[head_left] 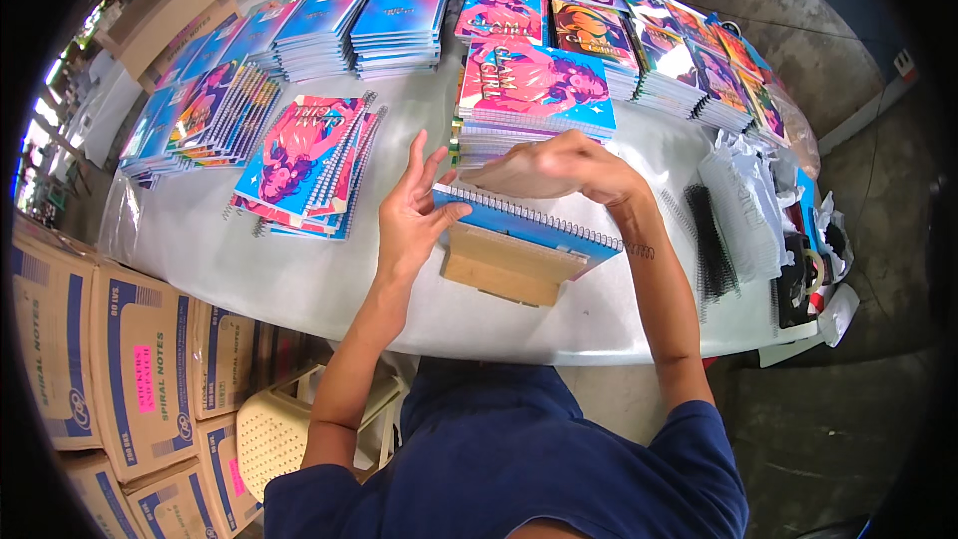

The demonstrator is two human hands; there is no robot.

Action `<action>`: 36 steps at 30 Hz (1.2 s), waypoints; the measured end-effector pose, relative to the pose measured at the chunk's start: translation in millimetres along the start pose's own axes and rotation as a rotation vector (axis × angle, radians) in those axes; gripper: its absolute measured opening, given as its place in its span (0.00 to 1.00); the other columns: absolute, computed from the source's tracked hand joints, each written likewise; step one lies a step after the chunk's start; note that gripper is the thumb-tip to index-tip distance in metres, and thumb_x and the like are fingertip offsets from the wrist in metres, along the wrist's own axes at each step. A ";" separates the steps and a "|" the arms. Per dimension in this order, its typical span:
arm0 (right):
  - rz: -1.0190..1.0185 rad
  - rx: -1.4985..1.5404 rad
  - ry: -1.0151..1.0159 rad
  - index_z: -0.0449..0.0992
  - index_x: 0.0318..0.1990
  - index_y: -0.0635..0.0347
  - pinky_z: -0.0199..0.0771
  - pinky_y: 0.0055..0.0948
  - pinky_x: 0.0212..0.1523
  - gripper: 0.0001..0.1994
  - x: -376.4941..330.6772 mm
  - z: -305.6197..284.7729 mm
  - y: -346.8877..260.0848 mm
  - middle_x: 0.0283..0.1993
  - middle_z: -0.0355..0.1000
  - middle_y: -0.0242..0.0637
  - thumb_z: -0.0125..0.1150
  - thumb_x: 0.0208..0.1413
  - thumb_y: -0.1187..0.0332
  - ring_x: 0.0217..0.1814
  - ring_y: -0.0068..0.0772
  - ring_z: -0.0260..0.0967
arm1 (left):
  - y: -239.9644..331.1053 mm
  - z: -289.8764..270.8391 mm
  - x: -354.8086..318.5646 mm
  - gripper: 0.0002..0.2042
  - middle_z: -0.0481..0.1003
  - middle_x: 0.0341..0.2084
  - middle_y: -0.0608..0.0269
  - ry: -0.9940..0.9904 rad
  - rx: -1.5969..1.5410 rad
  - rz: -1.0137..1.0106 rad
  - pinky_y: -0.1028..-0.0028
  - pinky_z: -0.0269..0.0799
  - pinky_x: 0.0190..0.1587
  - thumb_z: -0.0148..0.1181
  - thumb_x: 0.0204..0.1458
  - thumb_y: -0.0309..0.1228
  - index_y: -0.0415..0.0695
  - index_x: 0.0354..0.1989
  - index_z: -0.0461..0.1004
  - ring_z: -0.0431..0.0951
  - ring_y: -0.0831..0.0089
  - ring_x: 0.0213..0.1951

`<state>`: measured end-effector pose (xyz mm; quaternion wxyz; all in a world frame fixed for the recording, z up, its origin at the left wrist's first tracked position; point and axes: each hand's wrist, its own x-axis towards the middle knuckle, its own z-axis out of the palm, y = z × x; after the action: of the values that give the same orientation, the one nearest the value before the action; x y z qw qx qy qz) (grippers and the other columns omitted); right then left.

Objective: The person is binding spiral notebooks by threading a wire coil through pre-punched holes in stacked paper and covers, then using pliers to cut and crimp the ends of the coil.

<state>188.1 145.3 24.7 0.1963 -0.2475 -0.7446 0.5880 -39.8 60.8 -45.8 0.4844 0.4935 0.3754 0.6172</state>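
A blue-covered spiral notebook (529, 220) stands tilted in front of me, its wire coil along the upper edge. The coil's loose end sticks out past the right corner. My left hand (414, 205) grips the notebook's left end, thumb on the near face and other fingers raised behind. Just beyond the coil, my right hand (559, 168) reaches leftward with fingers stretched and slightly blurred; whether it touches the wire is hard to see. Beneath the notebook is a brown cardboard box (504, 268). Directly behind stands a stack of pink-and-blue notebooks (539, 90).
Finished-looking spiral notebooks (299, 160) lie at left. Blue notebook stacks (399, 25) and colourful cover stacks (679, 60) fill the table's far side. Black wire coils (711, 245) and plastic bags (746, 205) lie right. Cartons (145, 369) and a cream plastic chair (284, 429) stand lower left.
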 end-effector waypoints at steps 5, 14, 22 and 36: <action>0.062 -0.147 -0.026 0.79 0.49 0.64 0.66 0.33 0.55 0.28 11.8 8.3 -6.1 0.51 0.75 0.45 0.63 0.53 0.46 0.54 0.34 0.69 | 2.4 -1.5 -1.8 0.50 0.58 0.65 0.44 0.006 0.014 -0.022 0.76 0.73 0.49 0.71 0.41 0.18 0.51 0.72 0.45 0.71 0.65 0.57; -0.195 -0.188 0.200 0.78 0.48 0.67 0.66 0.29 0.55 0.24 -48.5 -20.0 -32.5 0.53 0.74 0.42 0.56 0.58 0.52 0.53 0.31 0.69 | 3.7 -25.2 19.6 0.36 0.63 0.62 0.48 -0.451 0.124 -0.023 0.66 0.63 0.60 0.60 0.55 0.48 0.33 0.64 0.60 0.68 0.63 0.60; 0.258 -0.749 1.001 0.80 0.50 0.54 0.64 0.35 0.56 0.23 -146.1 -107.5 105.6 0.50 0.74 0.48 0.64 0.52 0.49 0.51 0.43 0.71 | 110.6 -5.4 36.5 0.31 0.72 0.55 0.53 -0.146 0.153 0.185 0.66 0.66 0.59 0.52 0.59 0.52 0.34 0.57 0.71 0.73 0.61 0.56; 0.228 -1.018 1.057 0.72 0.55 0.51 0.69 0.42 0.39 0.19 -151.6 60.9 98.1 0.43 0.67 0.48 0.61 0.54 0.69 0.40 0.46 0.67 | 30.8 63.4 -72.7 0.31 0.66 0.60 0.49 -0.311 1.213 0.524 0.53 0.54 0.64 0.66 0.46 0.31 0.40 0.61 0.66 0.61 0.48 0.64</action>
<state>287.5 25.3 -85.1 0.3272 -0.6334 -0.7012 -0.0105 18.0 -18.2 -20.0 0.0046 0.8355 0.4492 0.3163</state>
